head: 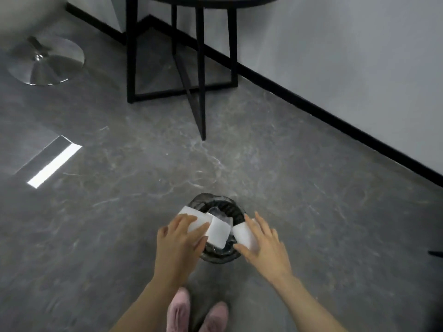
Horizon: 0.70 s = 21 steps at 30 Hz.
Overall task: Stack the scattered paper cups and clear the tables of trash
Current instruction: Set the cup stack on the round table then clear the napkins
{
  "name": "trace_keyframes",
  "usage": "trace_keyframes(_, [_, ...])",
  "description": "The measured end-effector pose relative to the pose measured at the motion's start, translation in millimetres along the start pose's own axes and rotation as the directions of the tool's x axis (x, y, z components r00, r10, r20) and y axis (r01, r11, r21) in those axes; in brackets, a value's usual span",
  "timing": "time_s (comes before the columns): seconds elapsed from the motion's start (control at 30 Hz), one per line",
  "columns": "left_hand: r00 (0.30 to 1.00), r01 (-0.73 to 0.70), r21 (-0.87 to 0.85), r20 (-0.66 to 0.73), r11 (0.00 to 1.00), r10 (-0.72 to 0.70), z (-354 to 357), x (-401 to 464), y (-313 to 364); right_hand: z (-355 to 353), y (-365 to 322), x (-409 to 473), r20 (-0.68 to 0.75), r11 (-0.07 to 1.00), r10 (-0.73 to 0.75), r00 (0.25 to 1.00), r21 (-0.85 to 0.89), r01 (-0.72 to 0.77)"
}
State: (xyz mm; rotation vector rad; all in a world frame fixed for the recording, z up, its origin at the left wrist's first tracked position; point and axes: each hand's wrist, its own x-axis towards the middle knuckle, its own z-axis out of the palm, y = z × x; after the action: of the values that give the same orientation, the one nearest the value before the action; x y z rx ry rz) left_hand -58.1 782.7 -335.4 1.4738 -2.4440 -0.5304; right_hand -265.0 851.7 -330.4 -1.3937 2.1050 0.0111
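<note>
- I saw my left hand (179, 238) gripping two white paper cups (206, 226) over the black-lined bin (217, 207) on the floor.
- My right hand (261, 243), fingers spread, covered a third cup (242, 232) above the rim.

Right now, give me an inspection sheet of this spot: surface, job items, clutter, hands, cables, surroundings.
Surface: grey marbled floor with a bright light patch at left.
Job's things: three white paper cups over the bin; left cup, middle cup, right cup. The bin has a dark liner and crumpled clear plastic inside.
Clutter: nothing seen.
Hands: left hand holds the left cup; right hand, fingers spread, lies over the right cup.
Cables: nothing seen.
Surroundings: black table legs, chrome stool base, white wall with black skirting, pink shoes.
</note>
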Motion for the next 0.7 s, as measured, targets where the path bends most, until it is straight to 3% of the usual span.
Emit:
trace_keyframes(0.17, [0.987, -0.128, 0.061, 0.107, 0.990, 0.121, 87, 23, -42, 76, 25, 70, 0.038, 0.998, 0.031, 0.999, 0.061, -0.034])
trace_keyframes(0.4, [0.924, -0.265, 0.008, 0.287, 0.964, 0.252, 192, 36, -73, 162, 72, 124, 0.040, 0.986, 0.034, 0.999, 0.162, -0.040])
trace_keyframes(0.53, [0.867, -0.174, -0.061, 0.464, 0.983, 0.182, 220, 35, -81, 171, 97, 120, 0.041, 0.982, 0.005, 0.999, 0.190, -0.013])
trace_keyframes(0.7, [0.858, -0.212, -0.058, 0.468, 0.976, 0.214, 198, 42, -60, 141, 106, 102, 0.040, 0.982, 0.025, 0.999, 0.188, -0.032])
